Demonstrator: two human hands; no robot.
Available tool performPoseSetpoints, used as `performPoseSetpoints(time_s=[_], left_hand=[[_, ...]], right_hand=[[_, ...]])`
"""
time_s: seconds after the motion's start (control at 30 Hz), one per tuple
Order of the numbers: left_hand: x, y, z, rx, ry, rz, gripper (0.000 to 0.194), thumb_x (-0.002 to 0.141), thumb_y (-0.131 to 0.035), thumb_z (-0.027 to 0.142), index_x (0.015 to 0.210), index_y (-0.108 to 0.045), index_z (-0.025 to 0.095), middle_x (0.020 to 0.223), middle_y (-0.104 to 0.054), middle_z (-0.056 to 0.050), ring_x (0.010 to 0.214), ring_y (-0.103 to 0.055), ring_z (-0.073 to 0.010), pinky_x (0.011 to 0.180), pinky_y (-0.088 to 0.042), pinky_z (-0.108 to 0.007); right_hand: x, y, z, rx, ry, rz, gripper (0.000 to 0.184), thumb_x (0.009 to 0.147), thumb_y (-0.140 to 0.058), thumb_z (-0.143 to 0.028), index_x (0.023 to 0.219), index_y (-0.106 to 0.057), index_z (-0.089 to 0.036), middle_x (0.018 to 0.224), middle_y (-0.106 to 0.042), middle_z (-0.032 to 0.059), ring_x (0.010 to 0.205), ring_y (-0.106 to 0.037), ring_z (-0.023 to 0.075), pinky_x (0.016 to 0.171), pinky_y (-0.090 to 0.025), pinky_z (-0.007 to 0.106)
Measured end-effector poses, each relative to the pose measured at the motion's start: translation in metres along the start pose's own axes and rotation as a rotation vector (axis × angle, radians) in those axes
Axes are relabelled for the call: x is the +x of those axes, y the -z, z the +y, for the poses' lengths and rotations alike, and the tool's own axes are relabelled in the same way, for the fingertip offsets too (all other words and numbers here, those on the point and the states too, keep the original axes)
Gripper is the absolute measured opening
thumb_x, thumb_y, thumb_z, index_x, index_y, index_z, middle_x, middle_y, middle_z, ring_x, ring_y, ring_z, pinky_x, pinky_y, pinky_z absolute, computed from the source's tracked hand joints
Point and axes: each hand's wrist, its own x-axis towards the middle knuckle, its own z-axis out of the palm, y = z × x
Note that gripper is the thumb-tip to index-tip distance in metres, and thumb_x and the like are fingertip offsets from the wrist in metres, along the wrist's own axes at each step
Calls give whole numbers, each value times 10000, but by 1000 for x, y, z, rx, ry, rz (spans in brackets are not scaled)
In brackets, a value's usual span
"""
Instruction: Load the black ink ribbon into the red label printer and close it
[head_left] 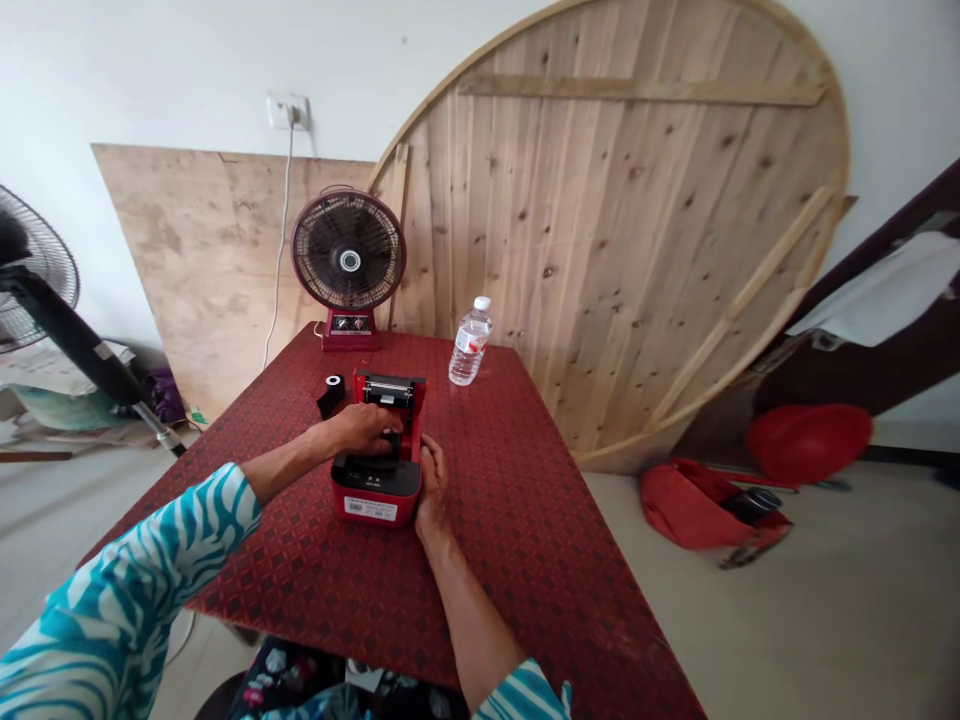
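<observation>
Red-and-black printer (403,482) sits upright near the middle of the frame, slightly left of center, its lid (418,400) raised, on a table (517,480) with a patterned red top. Your left hand (366,430) reaches over from the left, fingers bent down into the open body (whether they grip anything inside, you cannot tell from this angle). Your right hand (433,488) is opened along the printer's right side, its palm side against the casing. A pale label (370,508) faces you on the front.

Just left of the raised lid lies 1 black roll (334,382) with a white center. Beyond, 1 clear bottle (470,345) with a white cap stands behind and to the right, and 1 dark red fan (349,260) occupies the table's far left corner. Behind them, a large round wooden panel (555,230) (knots and all) fills the upper right. At the lower right, 1 red bag (679,505) lies on the floor.
</observation>
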Motion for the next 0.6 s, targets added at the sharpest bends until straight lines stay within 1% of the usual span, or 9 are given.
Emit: performPoseSetpoints(time_s=[0.1,0.17,0.2,0.27,0.33,0.37,0.43,0.53,0.6], left_hand=[[-18,17,5,-106,-67,103,355,666,-660,163,998,-726,270,1051,-727,-41,989,-649,-268,857,-463,-326],[-35,33,2,-225,-78,221,397,676,-655,185,1060,-715,264,1018,-725,-36,940,-648,-250,846,-463,-329],[-44,42,-2,-299,-55,283,407,684,-653,202,1084,-708,253,976,-725,-35,887,-649,-237,819,-469,-329],[-62,57,-16,-484,37,399,389,684,-666,237,1070,-708,219,873,-714,-34,767,-635,-209,745,-478,-324],[-77,63,-36,-647,136,494,350,653,-697,256,996,-703,186,820,-701,-35,708,-623,-190,707,-481,-323],[-82,62,-48,-708,176,521,333,634,-709,259,957,-690,176,810,-698,-34,703,-626,-186,700,-486,-323],[-88,52,-70,-772,243,548,304,601,-715,258,886,-657,171,789,-695,-26,711,-641,-187,696,-498,-321],[-86,23,-96,-752,331,538,260,561,-691,246,806,-636,181,754,-694,-3,721,-647,-184,673,-504,-292],[-81,2,-107,-730,369,531,236,534,-672,234,763,-637,190,708,-684,13,673,-627,-170,618,-488,-263]], right_hand=[[-1,0,-3,0,-8,-5,466,813,-558,-563,1128,-633,-227,1133,-656,47,1070,-571,225,881,-442,343],[-1,0,-5,4,-23,0,473,804,-566,-567,1121,-628,-221,1146,-651,53,1068,-572,227,877,-441,343],[-2,0,-6,9,-33,2,479,797,-572,-570,1118,-626,-218,1145,-651,55,1061,-576,228,871,-442,343],[-1,0,-6,25,-51,4,495,781,-585,-578,1114,-623,-214,1127,-656,58,1029,-587,229,850,-446,343],[-1,0,-5,38,-61,6,508,768,-594,-585,1114,-624,-214,1108,-663,56,998,-596,229,825,-450,340],[-1,0,-4,41,-63,10,510,765,-594,-587,1113,-626,-215,1099,-666,54,986,-598,229,814,-451,339],[0,0,-2,35,-69,28,508,758,-600,-590,1103,-634,-219,1086,-669,49,963,-601,226,801,-449,336],[1,1,-1,37,-84,46,519,737,-619,-600,1094,-637,-223,1057,-672,41,909,-604,215,787,-450,335],[0,2,-2,54,-105,35,530,733,-626,-604,1106,-630,-227,1021,-677,34,856,-605,203,771,-455,333]])
